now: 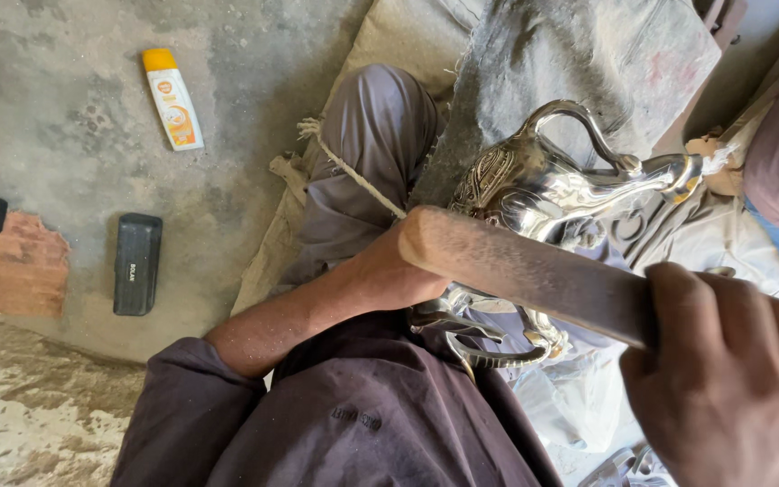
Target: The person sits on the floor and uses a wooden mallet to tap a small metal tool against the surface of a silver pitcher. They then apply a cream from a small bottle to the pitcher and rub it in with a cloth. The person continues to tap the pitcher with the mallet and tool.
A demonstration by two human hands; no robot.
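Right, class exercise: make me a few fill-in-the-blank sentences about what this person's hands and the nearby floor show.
1. The right hand holds a long wooden ____.
2. The left hand steadies a shiny ____ ornament on the lap.
3. The bottle on the floor has a ____ cap.
4. The case beside the bottle is ____.

Missing words: handle; metal; yellow; black

A shiny silver metal ornament with engraved scrollwork (534,185) gleams at centre, crossed by a dull brown-grey flat metal file (534,275) speckled with pale dust. At ten o'clock lies a white plastic bottle with an orange-yellow cap and orange print (173,99); at nine o'clock a plain black rectangular case (137,263) rests on the mottled grey concrete floor (74,162). Dark purple-brown cloth sleeves and trousers (362,424) fill six o'clock.
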